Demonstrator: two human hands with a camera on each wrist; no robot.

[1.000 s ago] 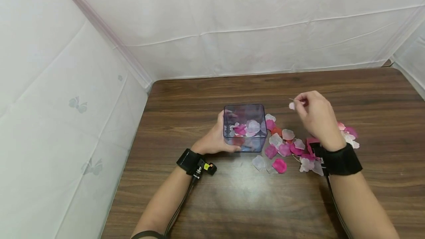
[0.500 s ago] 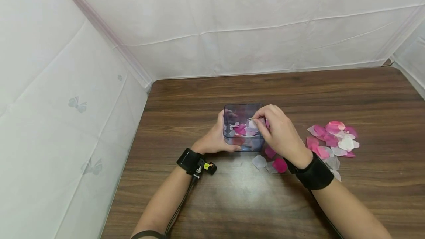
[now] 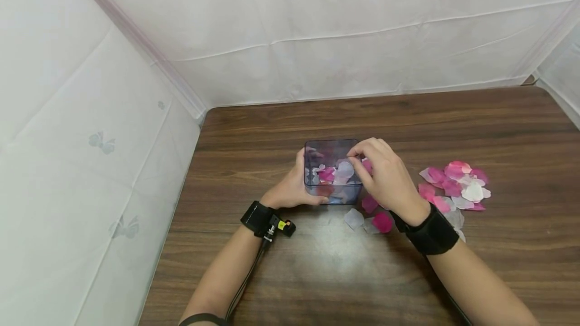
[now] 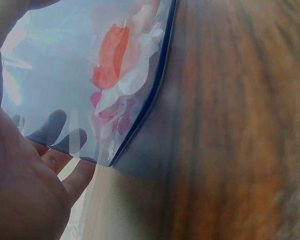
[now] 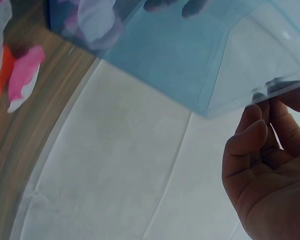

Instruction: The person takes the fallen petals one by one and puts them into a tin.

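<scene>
We see a clear, square plastic box (image 3: 333, 171) of thin fabric petals (image 3: 337, 173) gripped on its side by the left hand (image 3: 290, 185). The right hand (image 3: 385, 175) curls fingertips at its rim; whether they pinch anything we cannot tell. More petals (image 3: 457, 187) lie loose right of that hand on the woodgrain table (image 3: 408, 125).

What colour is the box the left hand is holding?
The box is clear plastic with a blue-purple tint, petals visible through its walls; the head view shows it best.

Dark wood-grain table (image 3: 453, 275), creased white fabric walls (image 3: 317, 29) with faint butterfly prints, soft even light
</scene>
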